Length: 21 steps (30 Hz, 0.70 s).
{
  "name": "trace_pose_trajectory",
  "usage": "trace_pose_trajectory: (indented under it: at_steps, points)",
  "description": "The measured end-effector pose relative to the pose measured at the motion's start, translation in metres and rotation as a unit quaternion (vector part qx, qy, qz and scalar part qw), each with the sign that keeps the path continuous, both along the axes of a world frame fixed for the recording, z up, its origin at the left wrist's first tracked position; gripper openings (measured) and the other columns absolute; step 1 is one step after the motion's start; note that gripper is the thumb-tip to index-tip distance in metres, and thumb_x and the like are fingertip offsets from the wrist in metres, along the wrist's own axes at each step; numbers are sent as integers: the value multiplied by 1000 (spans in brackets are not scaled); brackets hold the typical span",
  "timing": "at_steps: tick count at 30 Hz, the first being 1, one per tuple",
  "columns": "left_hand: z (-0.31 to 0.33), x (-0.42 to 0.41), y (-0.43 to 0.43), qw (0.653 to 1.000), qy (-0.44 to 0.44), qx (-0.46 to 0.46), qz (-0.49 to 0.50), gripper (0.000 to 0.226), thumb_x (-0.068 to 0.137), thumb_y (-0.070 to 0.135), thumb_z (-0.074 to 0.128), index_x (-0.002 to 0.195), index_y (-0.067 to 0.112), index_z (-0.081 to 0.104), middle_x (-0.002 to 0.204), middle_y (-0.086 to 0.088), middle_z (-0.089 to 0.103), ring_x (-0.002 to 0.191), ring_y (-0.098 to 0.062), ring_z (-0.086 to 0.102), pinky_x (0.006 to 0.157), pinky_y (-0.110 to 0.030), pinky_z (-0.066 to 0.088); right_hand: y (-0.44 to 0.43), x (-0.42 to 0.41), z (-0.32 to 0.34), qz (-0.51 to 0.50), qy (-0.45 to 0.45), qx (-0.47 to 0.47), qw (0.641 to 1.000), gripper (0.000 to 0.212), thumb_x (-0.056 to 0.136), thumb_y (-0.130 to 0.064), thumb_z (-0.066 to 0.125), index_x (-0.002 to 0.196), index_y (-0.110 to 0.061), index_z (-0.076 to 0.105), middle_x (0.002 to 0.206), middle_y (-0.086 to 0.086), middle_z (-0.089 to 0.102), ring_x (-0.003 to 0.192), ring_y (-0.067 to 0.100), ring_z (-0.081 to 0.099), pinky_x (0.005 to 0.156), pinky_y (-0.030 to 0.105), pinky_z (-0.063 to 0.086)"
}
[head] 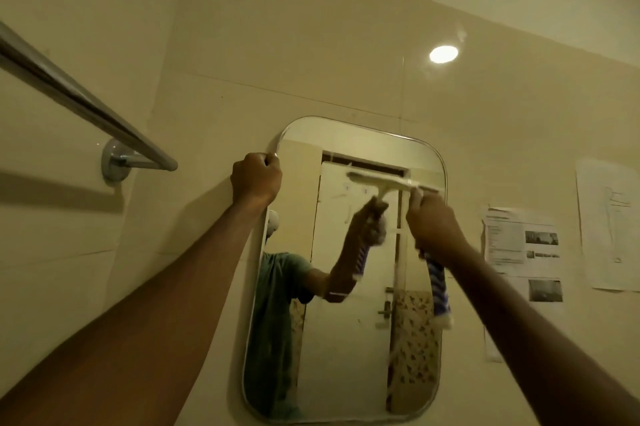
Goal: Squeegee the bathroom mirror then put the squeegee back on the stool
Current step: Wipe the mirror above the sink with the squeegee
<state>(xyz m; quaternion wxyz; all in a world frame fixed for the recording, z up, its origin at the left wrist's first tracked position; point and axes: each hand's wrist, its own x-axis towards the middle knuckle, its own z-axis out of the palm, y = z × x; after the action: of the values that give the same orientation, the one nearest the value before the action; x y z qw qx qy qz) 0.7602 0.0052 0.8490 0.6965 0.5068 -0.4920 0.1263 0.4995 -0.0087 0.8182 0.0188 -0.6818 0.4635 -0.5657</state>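
A rounded rectangular mirror (346, 339) hangs on the tiled wall ahead. My left hand (256, 179) grips the mirror's upper left edge with closed fingers. My right hand (434, 223) is wrapped around the handle of a squeegee (440, 283), whose blue-and-white striped handle end hangs below my wrist. The squeegee's pale blade lies roughly level against the glass near the mirror's top right. The mirror reflects my arm, the squeegee and a door. No stool is in view.
A metal towel bar (79, 100) juts out from the wall at the upper left, close to my left arm. Printed paper sheets (523, 245) are stuck to the wall right of the mirror. A light spot (443, 54) glares on the tiles above.
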Motion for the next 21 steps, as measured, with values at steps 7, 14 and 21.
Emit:
trace_pose_trajectory:
  at_steps: [7, 14, 21]
  points:
    - [1, 5, 6, 1000, -15, 12, -21, 44, 97, 26, 43, 69, -2, 62, 70, -17, 64, 71, -33, 60, 64, -36, 47, 29, 7, -4, -15, 30, 37, 999, 44, 104, -32, 32, 74, -8, 53, 60, 6, 54, 45, 14, 50, 44, 25, 47]
    - [3, 12, 6, 999, -15, 31, -30, 44, 98, 24, 44, 58, 6, 49, 54, -3, 46, 51, -16, 41, 46, -24, 27, 24, 42, 76, -53, 15, -25, 998, 36, 105, -29, 30, 99, -3, 55, 70, 8, 54, 58, 21, 57, 72, 43, 59]
    - [0, 8, 12, 997, 11, 29, -72, 47, 97, 23, 37, 53, 10, 42, 57, -4, 44, 57, -20, 41, 50, -29, 27, 28, 51, -59, -20, 22, 57, 998, 46, 104, -35, 28, 79, -10, 58, 59, 2, 54, 41, 8, 46, 38, 18, 37]
